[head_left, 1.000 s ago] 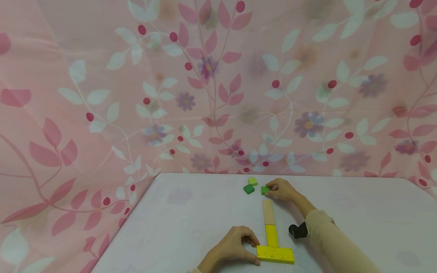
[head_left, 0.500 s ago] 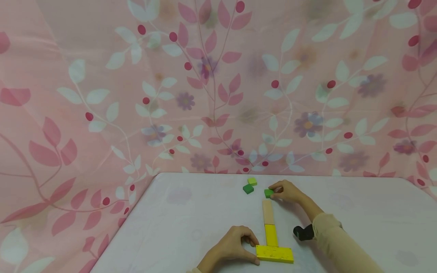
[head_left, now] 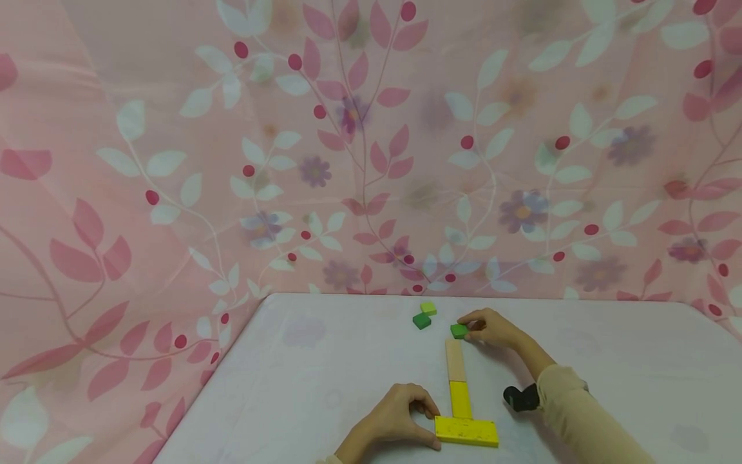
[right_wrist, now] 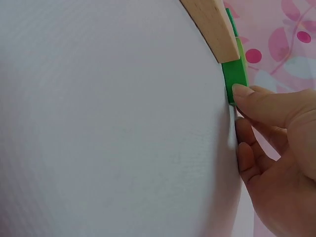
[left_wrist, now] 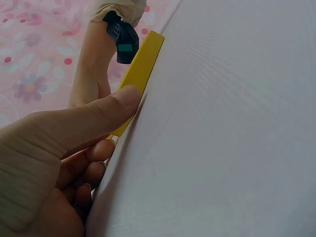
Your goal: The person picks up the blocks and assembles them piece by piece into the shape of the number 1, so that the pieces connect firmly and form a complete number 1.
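In the head view a wide yellow block lies crosswise at the front. A narrower yellow block and a plain wooden block run away from it in a line. My left hand pinches the wide block's left end between thumb and fingers; the left wrist view shows the thumb on the yellow block. At the far end of the line my right hand pinches a green block. In the right wrist view this green block sits close by the wooden block's end.
A dark green block and a lime green block lie near the table's back edge, left of my right hand. A black device is strapped at the right wrist. A flowered pink curtain stands behind the white table.
My right hand has brought the green block slightly right and nearer, toward the wooden block's far end. My left hand stays on the wide yellow block.
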A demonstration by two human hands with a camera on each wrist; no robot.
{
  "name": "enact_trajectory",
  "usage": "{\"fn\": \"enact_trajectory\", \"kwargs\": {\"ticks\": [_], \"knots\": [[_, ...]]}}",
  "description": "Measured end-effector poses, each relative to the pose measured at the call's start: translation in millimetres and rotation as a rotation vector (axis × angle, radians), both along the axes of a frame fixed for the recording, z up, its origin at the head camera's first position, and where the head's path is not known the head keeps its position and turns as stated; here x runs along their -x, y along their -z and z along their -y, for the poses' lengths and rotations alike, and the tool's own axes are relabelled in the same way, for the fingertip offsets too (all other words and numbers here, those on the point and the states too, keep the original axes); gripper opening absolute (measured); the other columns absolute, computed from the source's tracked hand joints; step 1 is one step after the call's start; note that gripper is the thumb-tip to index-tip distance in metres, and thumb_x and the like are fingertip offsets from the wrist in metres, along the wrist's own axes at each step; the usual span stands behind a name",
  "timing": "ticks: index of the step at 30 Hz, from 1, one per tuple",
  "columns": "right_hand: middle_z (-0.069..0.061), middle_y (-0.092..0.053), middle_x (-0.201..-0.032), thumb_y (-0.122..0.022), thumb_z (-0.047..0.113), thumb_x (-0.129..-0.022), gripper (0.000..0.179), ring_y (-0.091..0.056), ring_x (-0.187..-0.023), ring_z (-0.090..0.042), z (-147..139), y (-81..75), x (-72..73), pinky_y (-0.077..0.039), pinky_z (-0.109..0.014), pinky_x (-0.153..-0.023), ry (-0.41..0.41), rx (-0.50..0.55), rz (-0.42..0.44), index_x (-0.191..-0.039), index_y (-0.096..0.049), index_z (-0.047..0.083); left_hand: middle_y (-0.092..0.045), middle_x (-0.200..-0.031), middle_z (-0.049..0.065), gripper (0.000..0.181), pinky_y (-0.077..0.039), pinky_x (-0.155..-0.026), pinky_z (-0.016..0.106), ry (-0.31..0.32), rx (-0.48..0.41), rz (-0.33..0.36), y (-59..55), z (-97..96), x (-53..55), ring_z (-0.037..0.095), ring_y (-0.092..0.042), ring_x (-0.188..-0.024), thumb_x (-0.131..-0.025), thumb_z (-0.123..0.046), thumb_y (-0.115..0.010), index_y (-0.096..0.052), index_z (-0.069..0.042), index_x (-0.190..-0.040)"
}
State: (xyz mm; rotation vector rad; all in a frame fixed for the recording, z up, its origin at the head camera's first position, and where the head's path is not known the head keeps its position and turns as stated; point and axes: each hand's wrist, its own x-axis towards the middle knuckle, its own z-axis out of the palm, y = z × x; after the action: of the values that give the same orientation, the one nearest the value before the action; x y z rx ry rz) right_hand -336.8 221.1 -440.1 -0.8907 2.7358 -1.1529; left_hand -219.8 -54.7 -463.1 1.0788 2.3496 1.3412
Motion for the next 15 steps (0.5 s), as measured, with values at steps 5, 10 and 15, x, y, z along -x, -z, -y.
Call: {"fn": "enact_trajectory", "kwargs": {"ticks": [5, 10, 15], "knots": [[-0.023, -0.061, -0.114, -0.066, 0.005, -0.085, 0.034, -0.056, -0.093, -0.027, -2.8, 3.5, -1.0, -0.048, -0.041, -0.084, 0.017, 0.021, 0.057, -0.116, -0.061, -0.007, -0.061, -0.080, -0.014, 0.029, -0.048, -0.070, 0.016, -0.006, 0.004, 0.006, -0.2, 0.3, -0.2, -0.005, -0.053, -0.073, -0.067, -0.017, -0.085, -0.071, -0.008, -0.090], [-0.022, -0.060, -0.119, -0.066, 0.009, -0.085, 0.038, -0.055, -0.098, -0.028, -5.4, 10.6, 0.9, -0.046, -0.043, -0.088, 0.028, 0.047, 0.077, -0.120, -0.060, -0.006, -0.061, -0.079, -0.015, 0.029, -0.048, -0.070, 0.015, -0.009, 0.007, 0.011, 0.1, 0.6, 0.2, -0.005, -0.053, -0.073, -0.067, -0.016, -0.085, -0.071, -0.008, -0.090], [-0.024, -0.058, -0.121, -0.066, 0.010, -0.085, 0.042, -0.055, -0.098, -0.028, -4.6, 14.6, 0.3, -0.046, -0.042, -0.088, 0.034, 0.052, 0.046, -0.123, -0.058, -0.006, -0.061, -0.079, -0.014, 0.029, -0.048, -0.070, 0.015, -0.005, 0.004, 0.009, 0.2, 0.2, 0.9, -0.005, -0.052, -0.073, -0.067, -0.016, -0.085, -0.071, -0.008, -0.091]]}}
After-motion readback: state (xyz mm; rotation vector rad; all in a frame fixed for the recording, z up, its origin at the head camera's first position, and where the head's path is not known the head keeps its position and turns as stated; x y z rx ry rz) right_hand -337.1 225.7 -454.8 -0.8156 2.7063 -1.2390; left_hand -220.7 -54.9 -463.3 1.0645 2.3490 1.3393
